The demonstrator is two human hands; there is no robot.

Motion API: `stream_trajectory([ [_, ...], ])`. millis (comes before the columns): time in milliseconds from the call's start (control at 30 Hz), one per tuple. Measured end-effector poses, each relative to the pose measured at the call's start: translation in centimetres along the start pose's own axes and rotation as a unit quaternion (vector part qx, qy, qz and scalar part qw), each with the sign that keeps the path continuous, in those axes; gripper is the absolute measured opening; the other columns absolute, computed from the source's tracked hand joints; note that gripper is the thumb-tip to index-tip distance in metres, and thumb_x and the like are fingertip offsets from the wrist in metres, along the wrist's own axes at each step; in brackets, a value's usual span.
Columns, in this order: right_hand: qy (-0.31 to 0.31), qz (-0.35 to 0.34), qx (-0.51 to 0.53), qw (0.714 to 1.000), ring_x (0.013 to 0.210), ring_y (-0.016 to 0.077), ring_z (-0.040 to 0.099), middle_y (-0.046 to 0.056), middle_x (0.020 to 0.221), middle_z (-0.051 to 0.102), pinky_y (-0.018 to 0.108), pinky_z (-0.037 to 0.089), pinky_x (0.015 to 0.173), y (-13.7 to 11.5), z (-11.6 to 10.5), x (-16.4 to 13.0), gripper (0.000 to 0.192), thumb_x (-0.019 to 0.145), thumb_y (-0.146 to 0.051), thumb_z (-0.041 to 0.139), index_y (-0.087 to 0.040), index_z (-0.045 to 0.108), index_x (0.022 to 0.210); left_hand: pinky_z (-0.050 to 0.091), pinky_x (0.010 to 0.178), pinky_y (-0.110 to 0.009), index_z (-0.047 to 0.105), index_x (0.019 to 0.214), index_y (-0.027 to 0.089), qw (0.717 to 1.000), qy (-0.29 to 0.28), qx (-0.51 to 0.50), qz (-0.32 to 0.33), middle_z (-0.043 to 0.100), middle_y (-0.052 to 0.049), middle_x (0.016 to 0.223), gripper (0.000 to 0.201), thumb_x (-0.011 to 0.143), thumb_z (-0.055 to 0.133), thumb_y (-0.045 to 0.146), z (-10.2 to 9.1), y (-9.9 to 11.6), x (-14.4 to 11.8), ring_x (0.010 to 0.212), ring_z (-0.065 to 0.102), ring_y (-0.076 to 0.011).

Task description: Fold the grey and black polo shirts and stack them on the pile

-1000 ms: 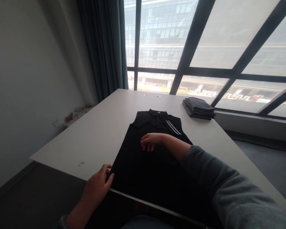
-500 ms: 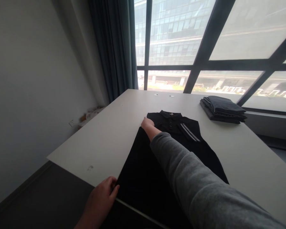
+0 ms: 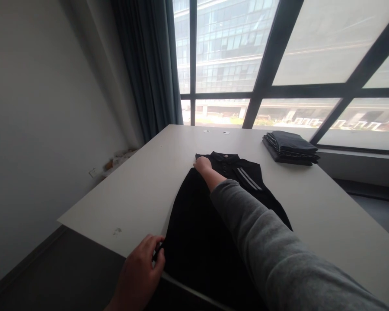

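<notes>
A black polo shirt (image 3: 194,216) lies spread on the white table (image 3: 126,207), collar toward the window, its lower part reaching the near table edge. One short sleeve with two pale stripes is folded in across the chest. My right hand (image 3: 202,164) reaches across the shirt and is closed on its left side near the shoulder. Down at the near edge, my left hand (image 3: 144,263) pinches the shirt's left side close to the hem. Between both hands that side bows upward a little. My right forearm, in a grey sleeve, hides part of the shirt.
A stack of folded dark clothes (image 3: 290,147) sits at the table's far right. Two round white fittings (image 3: 226,132) are set near the far edge. A blue curtain (image 3: 149,65) and large windows stand behind; a wall socket (image 3: 93,172) is at left.
The shirt's left side has gone from straight and flat to curved and slightly lifted. My left hand has moved a little right with the cloth. The view has shifted slightly.
</notes>
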State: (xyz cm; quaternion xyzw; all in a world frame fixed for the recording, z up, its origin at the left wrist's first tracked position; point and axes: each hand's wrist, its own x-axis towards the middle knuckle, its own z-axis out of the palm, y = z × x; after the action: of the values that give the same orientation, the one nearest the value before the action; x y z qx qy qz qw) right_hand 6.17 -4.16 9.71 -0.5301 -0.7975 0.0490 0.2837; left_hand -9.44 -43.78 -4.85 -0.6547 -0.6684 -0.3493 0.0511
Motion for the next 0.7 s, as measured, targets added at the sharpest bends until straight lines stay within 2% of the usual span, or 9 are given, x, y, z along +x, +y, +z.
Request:
stream_trajectory([
  [167, 0.069, 0.014, 0.001, 0.998, 0.113, 0.0241, 0.073, 0.013, 0.116, 0.080, 0.026, 0.051, 0.097, 4.5, -2.5, -2.4, 0.027, 0.098, -0.023, 0.061, -0.014, 0.083, 0.113, 0.060, 0.081, -0.034, 0.071, 0.113, 0.027, 0.988, -0.004, 0.018, 0.154, 0.075, -0.007, 0.103, 0.027, 0.098, 0.049, 0.022, -0.2, 4.3, 0.0, 0.091, 0.074, -0.0226],
  [300, 0.086, 0.029, -0.007, 0.996, 0.108, 0.0224, 0.075, 0.009, 0.113, 0.082, 0.024, 0.052, 0.094, 8.8, -3.3, -4.8, 0.029, 0.097, -0.022, 0.060, -0.018, 0.084, 0.113, 0.060, 0.081, -0.033, 0.070, 0.117, 0.025, 0.963, -0.017, 0.040, 0.265, 0.075, -0.006, 0.105, 0.032, 0.093, 0.053, 0.011, 1.2, 6.7, -0.3, 0.091, 0.074, -0.0217],
  [433, 0.081, 0.042, -0.020, 0.996, 0.104, 0.0233, 0.075, 0.009, 0.111, 0.082, 0.027, 0.053, 0.092, 11.9, -2.9, -6.5, 0.030, 0.096, -0.018, 0.057, -0.019, 0.085, 0.110, 0.059, 0.081, -0.034, 0.071, 0.115, 0.025, 0.948, -0.105, 0.074, 0.292, 0.074, -0.004, 0.104, 0.037, 0.085, 0.063, 0.005, 2.8, 8.2, -0.5, 0.090, 0.073, -0.0223],
  [567, 0.081, 0.037, -0.041, 0.995, 0.111, 0.0273, 0.071, 0.014, 0.122, 0.077, 0.033, 0.052, 0.099, 12.6, -1.9, -7.1, 0.031, 0.098, -0.025, 0.057, -0.018, 0.082, 0.114, 0.060, 0.089, -0.039, 0.073, 0.116, 0.025, 0.931, -0.205, 0.081, 0.291, 0.073, -0.004, 0.109, 0.032, 0.085, 0.079, 0.019, 3.7, 9.3, -0.2, 0.098, 0.071, -0.0256],
  [633, 0.092, 0.027, -0.056, 0.994, 0.122, 0.0318, 0.065, 0.018, 0.133, 0.070, 0.039, 0.050, 0.104, 12.4, -1.5, -7.1, 0.036, 0.101, -0.032, 0.055, -0.016, 0.078, 0.123, 0.060, 0.093, -0.040, 0.073, 0.119, 0.025, 0.932, -0.213, 0.071, 0.285, 0.074, -0.005, 0.113, 0.026, 0.093, 0.074, 0.025, 4.4, 9.4, 0.4, 0.102, 0.070, -0.0255],
  [700, 0.097, 0.008, -0.070, 0.993, 0.133, 0.0348, 0.056, 0.020, 0.142, 0.064, 0.043, 0.048, 0.108, 12.0, -1.1, -7.0, 0.039, 0.101, -0.038, 0.055, -0.017, 0.075, 0.128, 0.058, 0.102, -0.044, 0.071, 0.129, 0.024, 0.936, -0.192, 0.069, 0.286, 0.073, -0.008, 0.125, 0.030, 0.099, 0.065, 0.023, 5.5, 8.8, 1.2, 0.115, 0.069, -0.0267],
])
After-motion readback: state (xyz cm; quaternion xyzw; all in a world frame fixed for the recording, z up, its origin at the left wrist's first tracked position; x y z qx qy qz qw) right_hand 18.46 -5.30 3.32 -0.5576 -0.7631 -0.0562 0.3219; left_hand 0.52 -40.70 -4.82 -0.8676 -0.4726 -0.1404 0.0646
